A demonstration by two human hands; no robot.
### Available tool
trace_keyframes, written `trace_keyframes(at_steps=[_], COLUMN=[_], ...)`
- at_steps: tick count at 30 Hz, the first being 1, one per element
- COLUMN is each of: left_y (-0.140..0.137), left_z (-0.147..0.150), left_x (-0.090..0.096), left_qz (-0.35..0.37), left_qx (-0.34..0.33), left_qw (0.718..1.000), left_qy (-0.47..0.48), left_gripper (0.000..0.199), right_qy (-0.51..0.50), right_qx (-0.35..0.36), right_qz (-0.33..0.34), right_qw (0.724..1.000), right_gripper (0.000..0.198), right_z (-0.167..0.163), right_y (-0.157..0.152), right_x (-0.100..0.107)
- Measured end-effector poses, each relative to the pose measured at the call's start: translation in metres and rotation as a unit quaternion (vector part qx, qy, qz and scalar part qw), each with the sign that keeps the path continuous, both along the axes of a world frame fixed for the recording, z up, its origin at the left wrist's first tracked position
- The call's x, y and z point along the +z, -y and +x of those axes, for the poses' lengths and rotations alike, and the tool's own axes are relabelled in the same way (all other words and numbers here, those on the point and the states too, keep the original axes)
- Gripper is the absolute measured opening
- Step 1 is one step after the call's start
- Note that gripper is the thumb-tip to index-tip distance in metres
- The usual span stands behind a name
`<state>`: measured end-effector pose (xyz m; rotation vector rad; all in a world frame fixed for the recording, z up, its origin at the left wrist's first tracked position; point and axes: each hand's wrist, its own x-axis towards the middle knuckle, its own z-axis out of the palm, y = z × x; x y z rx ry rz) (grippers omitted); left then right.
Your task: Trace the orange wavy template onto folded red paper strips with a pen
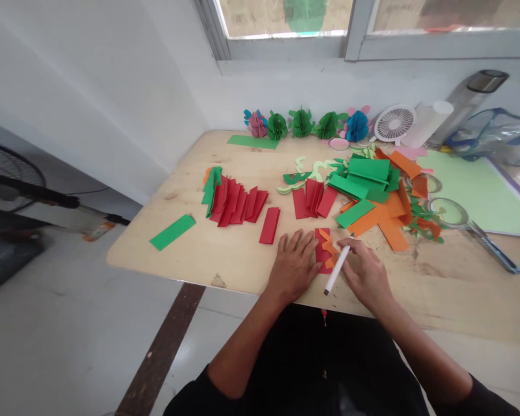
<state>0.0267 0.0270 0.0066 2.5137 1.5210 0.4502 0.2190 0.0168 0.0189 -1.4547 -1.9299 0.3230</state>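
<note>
Left hand lies flat, pinning the red folded paper and the orange template on it so they don't slip. Right hand, grip closed on a white pen, traces just right of it. Paper sits at the bench near edge. No readable writing.

The table is pale wood. A red folded paper carries an orange zigzag piece. The pen is white. Red strips fan beside a green strip. Green and orange sheets pile together. Paper balls are pink, green and blue. The fan is white.
</note>
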Motion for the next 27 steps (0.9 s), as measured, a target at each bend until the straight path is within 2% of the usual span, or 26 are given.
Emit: trace_keyframes(at_steps=[6, 18, 27], left_y=[0.0, -0.002, -0.002], left_z=[0.0, 0.0, 0.0], left_x=[0.0, -0.001, -0.001], left_qz=[-0.009, 0.006, -0.002], left_qx=[0.005, 0.001, 0.005], left_qw=[1.0, 1.0, 1.0], left_qy=[0.002, 0.0, 0.004], left_gripper=[0.043, 0.038, 0.039], right_qy=[0.072, 0.065, 0.102], right_qx=[0.008, 0.02, 0.029], right_qz=[0.021, 0.024, 0.061], right_qw=[0.997, 0.997, 0.992], right_gripper=[0.02, 0.022, 0.023], right_z=[0.001, -0.011, -0.016], right_y=[0.01, 0.011, 0.011], right_x=[-0.006, -0.013, -0.012])
